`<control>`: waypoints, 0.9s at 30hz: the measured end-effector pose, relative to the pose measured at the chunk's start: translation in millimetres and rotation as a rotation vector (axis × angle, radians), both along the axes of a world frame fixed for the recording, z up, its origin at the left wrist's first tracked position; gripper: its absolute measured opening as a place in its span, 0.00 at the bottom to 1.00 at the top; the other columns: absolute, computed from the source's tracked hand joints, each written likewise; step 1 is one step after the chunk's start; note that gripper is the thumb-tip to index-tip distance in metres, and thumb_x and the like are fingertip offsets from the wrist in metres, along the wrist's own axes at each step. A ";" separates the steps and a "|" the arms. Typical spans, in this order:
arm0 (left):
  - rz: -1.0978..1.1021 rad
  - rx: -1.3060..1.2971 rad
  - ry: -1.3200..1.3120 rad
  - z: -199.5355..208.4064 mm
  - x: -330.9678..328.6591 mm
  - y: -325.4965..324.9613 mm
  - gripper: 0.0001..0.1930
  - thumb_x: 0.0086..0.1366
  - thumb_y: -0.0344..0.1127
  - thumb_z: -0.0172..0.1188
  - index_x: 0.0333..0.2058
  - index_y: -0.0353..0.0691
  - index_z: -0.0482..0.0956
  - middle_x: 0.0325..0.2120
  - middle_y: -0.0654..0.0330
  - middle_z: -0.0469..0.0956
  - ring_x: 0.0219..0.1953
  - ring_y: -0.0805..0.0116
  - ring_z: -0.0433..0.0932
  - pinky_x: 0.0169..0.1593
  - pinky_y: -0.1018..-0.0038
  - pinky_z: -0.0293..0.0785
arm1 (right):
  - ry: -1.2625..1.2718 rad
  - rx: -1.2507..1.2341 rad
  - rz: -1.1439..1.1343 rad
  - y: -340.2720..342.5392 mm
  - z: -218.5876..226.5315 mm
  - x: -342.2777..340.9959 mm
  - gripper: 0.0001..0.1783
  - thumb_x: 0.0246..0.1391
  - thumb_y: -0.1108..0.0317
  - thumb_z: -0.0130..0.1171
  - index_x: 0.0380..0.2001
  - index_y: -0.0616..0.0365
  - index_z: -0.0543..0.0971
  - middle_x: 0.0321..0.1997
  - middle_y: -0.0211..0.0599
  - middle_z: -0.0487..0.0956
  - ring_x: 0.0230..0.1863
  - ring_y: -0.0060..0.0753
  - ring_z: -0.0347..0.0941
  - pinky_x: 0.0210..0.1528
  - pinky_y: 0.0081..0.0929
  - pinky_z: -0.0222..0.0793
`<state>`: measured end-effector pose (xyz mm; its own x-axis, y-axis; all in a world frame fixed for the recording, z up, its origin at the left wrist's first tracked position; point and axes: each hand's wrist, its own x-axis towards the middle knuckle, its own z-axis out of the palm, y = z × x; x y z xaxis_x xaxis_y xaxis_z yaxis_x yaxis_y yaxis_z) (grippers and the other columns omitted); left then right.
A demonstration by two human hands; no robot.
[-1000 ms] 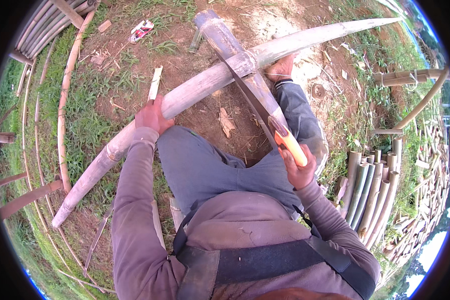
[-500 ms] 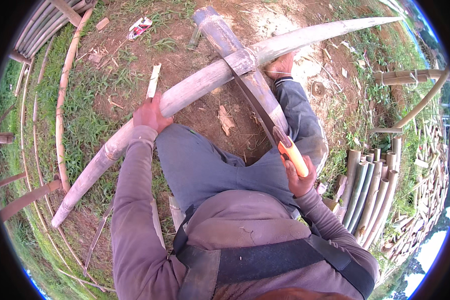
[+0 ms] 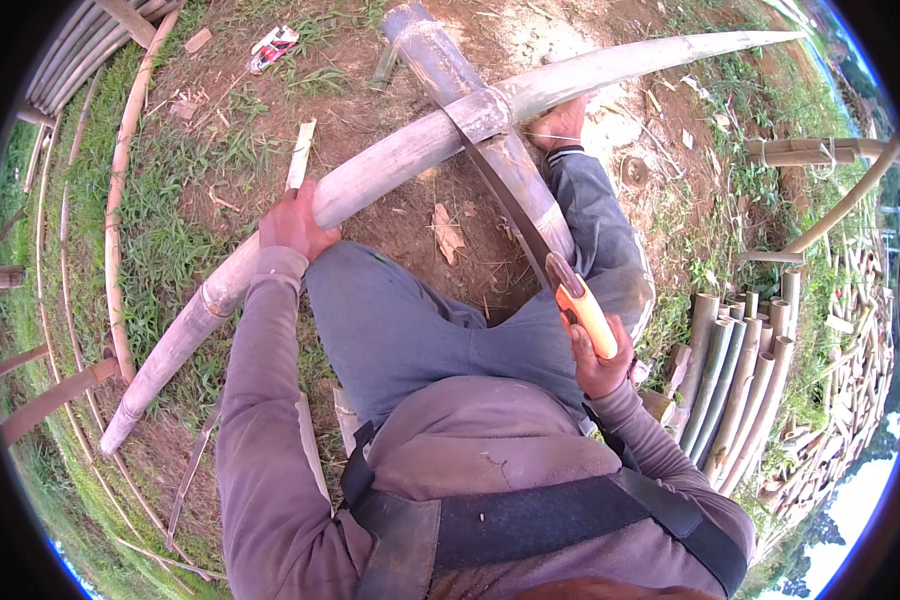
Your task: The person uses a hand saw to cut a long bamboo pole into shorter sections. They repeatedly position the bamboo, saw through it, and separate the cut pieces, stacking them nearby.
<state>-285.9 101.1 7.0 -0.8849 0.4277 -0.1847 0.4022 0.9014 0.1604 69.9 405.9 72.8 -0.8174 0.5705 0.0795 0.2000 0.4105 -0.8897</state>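
A long pale bamboo pole [image 3: 390, 162] lies slantwise in front of me, across a shorter, thicker bamboo piece [image 3: 438, 62] on the ground. My left hand [image 3: 296, 222] is wrapped around the pole, left of my knee. In my right hand [image 3: 602, 358] is a handsaw [image 3: 515, 212] with an orange handle, held near my right thigh. Its dark blade reaches up and left, its far end against the pole just left of where the two bamboos cross. My bare right foot [image 3: 560, 125] is beside the crossing, under the pole.
Several cut bamboo lengths [image 3: 735, 380] stand bundled at right, with a heap of split pieces [image 3: 845, 370] beyond. Bamboo rails [image 3: 120, 200] run along the left over grass. A wood chip [image 3: 447, 235] lies between my legs, and a red and white wrapper [image 3: 273, 48] farther off.
My view has shifted slightly. Both hands keep their hold, and the saw blade stays against the pole at nearly the same place.
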 end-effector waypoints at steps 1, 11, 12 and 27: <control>0.001 -0.004 0.005 -1.0 -1.0 3.4 0.47 0.47 0.50 0.77 0.68 0.52 0.69 0.49 0.47 0.83 0.50 0.44 0.85 0.55 0.54 0.82 | 0.021 0.022 -0.004 0.9 -5.7 -7.1 0.10 0.62 0.73 0.69 0.43 0.68 0.81 0.36 0.40 0.89 0.35 0.25 0.86 0.41 0.24 0.81; 0.008 0.004 -0.021 4.8 -5.5 2.3 0.47 0.46 0.49 0.78 0.68 0.52 0.70 0.51 0.47 0.82 0.50 0.44 0.85 0.55 0.53 0.81 | -0.006 0.108 0.045 4.9 10.5 -100.0 0.14 0.60 0.65 0.73 0.41 0.64 0.83 0.26 0.45 0.84 0.27 0.33 0.84 0.32 0.31 0.76; 0.010 0.012 -0.028 -0.1 -0.3 0.8 0.47 0.46 0.49 0.78 0.68 0.52 0.70 0.50 0.47 0.83 0.50 0.44 0.85 0.55 0.53 0.82 | -0.037 0.036 0.026 3.7 16.0 -55.8 0.12 0.59 0.71 0.73 0.42 0.64 0.83 0.26 0.39 0.84 0.27 0.25 0.82 0.32 0.26 0.74; -0.019 0.050 0.028 -4.2 -1.9 -2.3 0.48 0.47 0.50 0.77 0.68 0.50 0.69 0.47 0.47 0.84 0.47 0.44 0.85 0.53 0.53 0.82 | -0.056 0.063 0.035 4.6 13.9 -81.3 0.14 0.59 0.65 0.74 0.40 0.64 0.82 0.28 0.46 0.85 0.29 0.35 0.85 0.33 0.34 0.77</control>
<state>-287.8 98.7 2.7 -0.8810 0.4524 -0.1383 0.4239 0.8848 0.1936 -11.5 410.4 86.7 -0.8410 0.5368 0.0682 0.2333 0.4733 -0.8494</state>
